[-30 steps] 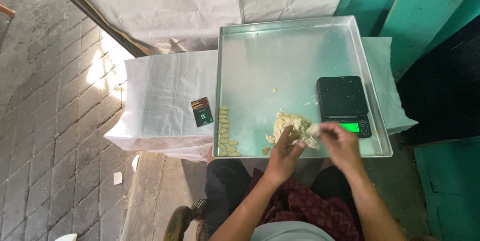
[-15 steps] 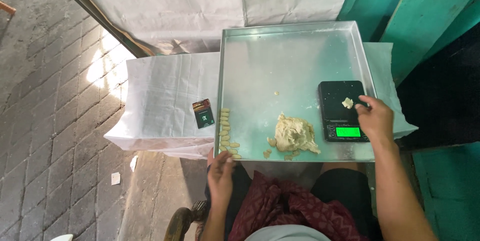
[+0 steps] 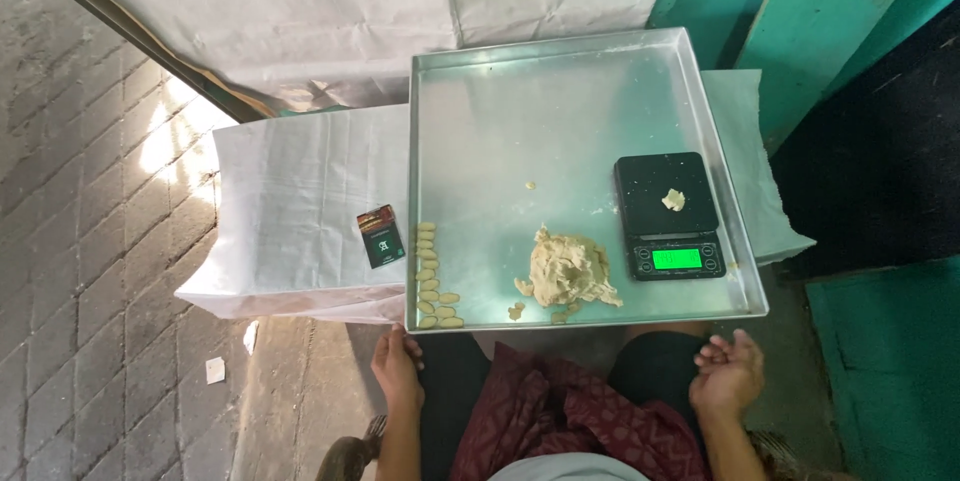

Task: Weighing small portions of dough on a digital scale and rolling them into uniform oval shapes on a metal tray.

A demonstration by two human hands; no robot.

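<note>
A large metal tray [image 3: 560, 101] lies on a white-covered table. In it sits a lump of pale dough [image 3: 567, 269] near the front edge. A black digital scale [image 3: 668, 213] with a lit green display stands at the tray's right, with a small dough piece [image 3: 674, 199] on its platform. Several small shaped dough pieces [image 3: 430, 276] line the tray's front left. My left hand [image 3: 398, 366] rests at the tray's front left corner. My right hand [image 3: 729, 373] hangs below the tray's front right corner, fingers loosely curled, holding nothing.
A small dark packet [image 3: 381, 235] lies on the white cloth [image 3: 290, 201] left of the tray. Brick paving [image 3: 80, 241] is on the left. Teal walls [image 3: 800, 31] stand on the right. My lap with dark red cloth [image 3: 560, 421] is below the tray.
My right hand left a small dough piece on the scale and drew back below the tray. My left hand came off the dough and dropped to the tray's front left corner.
</note>
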